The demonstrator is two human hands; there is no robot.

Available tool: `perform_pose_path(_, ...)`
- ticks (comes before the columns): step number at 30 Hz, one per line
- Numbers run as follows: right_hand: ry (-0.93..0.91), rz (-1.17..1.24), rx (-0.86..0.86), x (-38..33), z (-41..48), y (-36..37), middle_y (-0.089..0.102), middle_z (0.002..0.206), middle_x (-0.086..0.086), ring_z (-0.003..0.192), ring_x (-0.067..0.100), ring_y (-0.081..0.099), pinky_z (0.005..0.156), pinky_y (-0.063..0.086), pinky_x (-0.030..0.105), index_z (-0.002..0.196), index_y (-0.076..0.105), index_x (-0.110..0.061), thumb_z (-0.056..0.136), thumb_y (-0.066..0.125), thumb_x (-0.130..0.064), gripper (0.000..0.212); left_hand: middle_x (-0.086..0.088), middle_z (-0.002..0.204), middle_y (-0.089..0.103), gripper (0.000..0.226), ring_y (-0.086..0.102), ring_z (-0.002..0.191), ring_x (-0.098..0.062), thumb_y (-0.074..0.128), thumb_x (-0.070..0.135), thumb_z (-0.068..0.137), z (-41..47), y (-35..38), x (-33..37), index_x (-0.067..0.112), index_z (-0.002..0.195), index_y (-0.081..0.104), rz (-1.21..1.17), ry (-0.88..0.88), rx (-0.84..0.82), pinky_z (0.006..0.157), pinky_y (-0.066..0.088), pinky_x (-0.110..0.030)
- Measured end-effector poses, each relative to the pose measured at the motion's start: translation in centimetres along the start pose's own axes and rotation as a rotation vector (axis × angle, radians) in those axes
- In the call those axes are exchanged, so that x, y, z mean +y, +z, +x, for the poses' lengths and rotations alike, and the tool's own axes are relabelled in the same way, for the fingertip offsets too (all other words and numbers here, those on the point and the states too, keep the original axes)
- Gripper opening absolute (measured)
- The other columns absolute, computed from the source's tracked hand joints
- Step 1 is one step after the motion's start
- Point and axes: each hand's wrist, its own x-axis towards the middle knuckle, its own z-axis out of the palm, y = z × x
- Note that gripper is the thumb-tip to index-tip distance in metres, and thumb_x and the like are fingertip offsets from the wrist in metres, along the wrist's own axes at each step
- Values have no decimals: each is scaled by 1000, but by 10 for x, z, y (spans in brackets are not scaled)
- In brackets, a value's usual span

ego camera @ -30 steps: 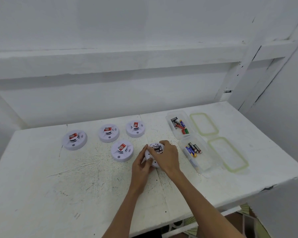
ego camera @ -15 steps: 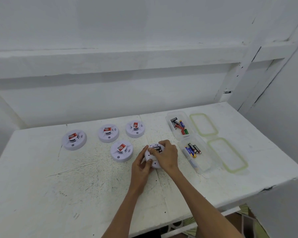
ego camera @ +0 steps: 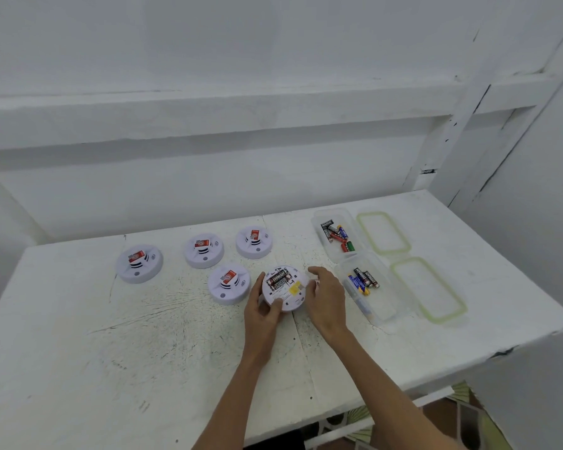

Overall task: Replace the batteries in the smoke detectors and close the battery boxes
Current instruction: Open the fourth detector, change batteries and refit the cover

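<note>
A white smoke detector [ego camera: 286,292] lies back side up on the white table [ego camera: 111,352], its battery bay uncovered with black batteries [ego camera: 277,278] showing. My left hand [ego camera: 263,311] grips its left rim, thumb on the near edge. My right hand [ego camera: 325,295] hovers just right of the detector with loosely bent fingers, holding nothing. Several other detectors [ego camera: 229,283] [ego camera: 139,262] [ego camera: 204,250] [ego camera: 253,241] sit face up to the left, each with a red label on top.
Two clear plastic boxes stand at the right: the far box [ego camera: 325,251] and the near box [ego camera: 384,303], both with loose batteries inside. Their green-rimmed lids [ego camera: 383,232] [ego camera: 429,289] lie beside them. A white wall rises behind the table.
My right hand has lifted off the detector's battery bay and moved right, uncovering the batteries. My left hand still holds the detector's rim.
</note>
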Motion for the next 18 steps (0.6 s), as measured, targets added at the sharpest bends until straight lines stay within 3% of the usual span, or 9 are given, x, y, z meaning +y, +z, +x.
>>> perform_pose_path(3,-40,-130,-2,10,-10,-2,58,129,2,123,17,45,93,39,22,129,57,-14,99,48,-13,31,6,149,56,63,60,129,-7,64,2,99,-1,1,-2,26,153,45,9,31,37,104,56,-40)
perform_pose_path(5,-52,-267,-10,15,-15,-1,54,133,6,127,24,41,98,44,32,132,53,-11,100,51,-25,35,4,152,54,65,57,134,-13,66,1,98,0,1,-6,30,152,46,19,54,100,106,55,-42)
perform_pose_path(9,69,-449,-24,18,-21,0,48,134,12,126,31,42,93,44,38,140,43,-9,92,56,-54,67,4,154,52,67,53,139,-13,68,2,97,0,4,-10,32,152,45,99,122,148,108,53,-38)
perform_pose_path(14,107,-502,-45,16,-16,1,54,127,15,117,30,47,90,44,35,139,42,-7,93,55,-41,59,3,155,50,68,51,141,-14,68,1,96,1,4,-12,34,151,45,114,145,140,106,54,-30)
perform_pose_path(18,116,-440,-35,13,-14,-6,58,116,11,109,28,48,83,44,34,122,52,-7,84,61,-39,51,5,155,50,65,52,140,-15,66,3,99,0,4,-12,38,149,45,87,119,156,108,54,-41)
